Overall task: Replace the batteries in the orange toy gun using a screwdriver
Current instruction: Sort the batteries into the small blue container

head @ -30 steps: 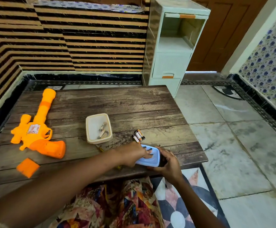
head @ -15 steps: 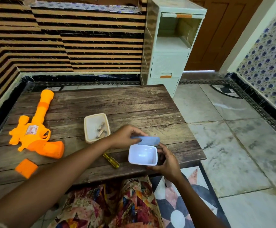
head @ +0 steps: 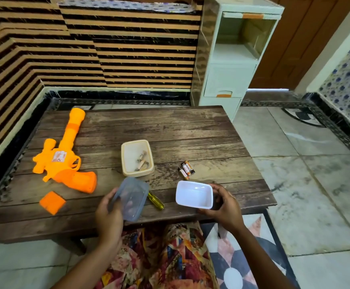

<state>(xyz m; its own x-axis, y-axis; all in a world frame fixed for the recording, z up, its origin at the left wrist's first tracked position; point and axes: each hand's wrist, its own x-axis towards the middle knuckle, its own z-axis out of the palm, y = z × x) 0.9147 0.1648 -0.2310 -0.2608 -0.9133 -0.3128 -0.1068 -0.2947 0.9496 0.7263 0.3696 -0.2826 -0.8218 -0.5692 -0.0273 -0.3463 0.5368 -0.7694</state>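
Head view of a wooden tabletop (head: 190,130) seen from above, with both hands at its near edge. The left hand (head: 109,213) grips a translucent bluish lid (head: 131,198), fingers curled around its near-left edge, holding it tilted and lifted off the wood. The right hand (head: 225,206) clasps a white rectangular container (head: 194,193) by its right side, thumb on the near wall and fingers behind the far wall; the container stands open side up and shows nothing inside. Lid and container are well apart.

Between the two hands lies a screwdriver (head: 156,202) with a yellow handle, partly hidden under the lid. Just beyond the white container, three small batteries (head: 186,169) lie side by side on the wood. To their left stands a cream tray (head: 137,157) holding a few small metal pieces, too small to identify.

The orange toy gun (head: 64,157) lies on its side at the left of the tabletop, barrel pointing away from the person and grip toward the near edge. An orange cover piece (head: 52,202) lies loose just in front of the grip, apart from the gun. A pale cabinet (head: 236,51) stands on the floor behind the tabletop.
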